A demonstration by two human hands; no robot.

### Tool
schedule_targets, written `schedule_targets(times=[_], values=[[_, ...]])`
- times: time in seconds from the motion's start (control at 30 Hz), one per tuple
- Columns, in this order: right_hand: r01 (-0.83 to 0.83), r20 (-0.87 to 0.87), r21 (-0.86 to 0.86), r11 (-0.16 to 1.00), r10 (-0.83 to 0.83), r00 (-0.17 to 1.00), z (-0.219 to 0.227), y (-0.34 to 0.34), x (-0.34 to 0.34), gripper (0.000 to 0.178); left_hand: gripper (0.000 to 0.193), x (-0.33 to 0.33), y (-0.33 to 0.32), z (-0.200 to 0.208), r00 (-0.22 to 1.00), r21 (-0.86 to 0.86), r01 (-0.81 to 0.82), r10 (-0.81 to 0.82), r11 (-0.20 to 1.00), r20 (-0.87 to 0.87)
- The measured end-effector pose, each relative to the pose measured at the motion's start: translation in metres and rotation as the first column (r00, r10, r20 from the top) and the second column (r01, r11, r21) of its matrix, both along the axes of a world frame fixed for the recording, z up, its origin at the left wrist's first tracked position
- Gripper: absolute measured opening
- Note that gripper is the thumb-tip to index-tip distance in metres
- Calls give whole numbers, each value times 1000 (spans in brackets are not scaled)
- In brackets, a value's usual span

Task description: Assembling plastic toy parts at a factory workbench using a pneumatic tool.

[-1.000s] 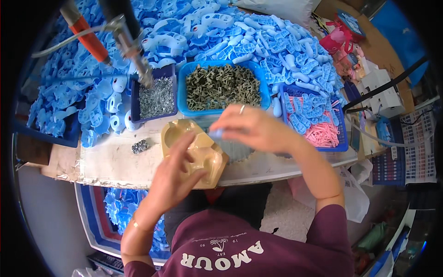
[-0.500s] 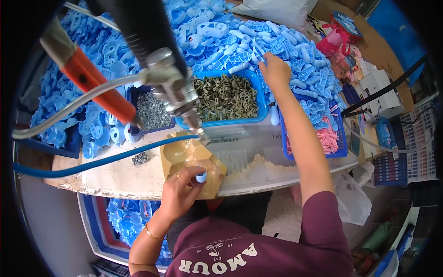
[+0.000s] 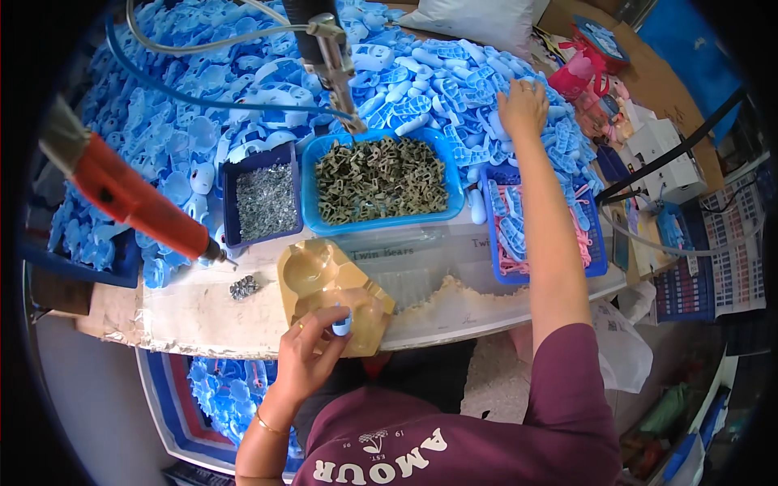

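My left hand (image 3: 309, 350) pinches a small light-blue plastic part (image 3: 341, 323) between thumb and fingers. It is held over the near end of a tan moulded fixture (image 3: 314, 279) with rounded hollows, at the table's front edge. Farther out on the right, my right hand (image 3: 523, 109) reaches into a heap of light-blue plastic parts (image 3: 438, 89). Its thumb and fingers look spread, touching or just above the parts, and I see nothing held in them. The fingertips are partly hidden.
A light-blue tray (image 3: 381, 224) holds brownish metal clips, beside a dark-blue tray (image 3: 229, 206) of small silvery pieces. A blue basket (image 3: 510, 277) contains pink and blue parts. An orange-red power screwdriver (image 3: 142, 202) and a black-and-metal tool with hoses (image 3: 332, 61) hang over the table.
My right hand has shifted right across the heap. The black-and-metal tool and its blue hose have swung away toward the back, and the orange-red screwdriver has moved left and down.
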State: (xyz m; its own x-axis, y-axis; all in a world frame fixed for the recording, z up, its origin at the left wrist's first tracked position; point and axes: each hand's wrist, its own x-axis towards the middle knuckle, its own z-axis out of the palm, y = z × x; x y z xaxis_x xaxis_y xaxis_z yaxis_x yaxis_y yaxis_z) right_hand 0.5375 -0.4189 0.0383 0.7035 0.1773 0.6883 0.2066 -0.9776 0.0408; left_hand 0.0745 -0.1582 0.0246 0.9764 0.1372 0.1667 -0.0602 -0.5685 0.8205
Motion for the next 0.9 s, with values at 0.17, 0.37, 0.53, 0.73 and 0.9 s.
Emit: schedule_targets(times=[0.17,0.37,0.53,0.73,0.9], values=[[-25,-85,-142,990,13,996,1,-8,18,40,43,4,4,-7,966,281,113,-171,953,194],[-467,-136,685,559,728,672,25,19,-50,35,41,-2,-6,-31,943,465,193,-294,864,154],[-286,-333,886,365,930,153,32,65,-163,36,35,-5,-8,-31,958,448,151,-241,881,153],[-128,-362,931,342,912,-196,24,114,-274,13,31,-13,-8,-35,927,532,76,-256,843,274],[-478,-641,730,489,732,-230,-2,144,-311,16,30,-40,21,-34,887,497,-11,-220,868,405]])
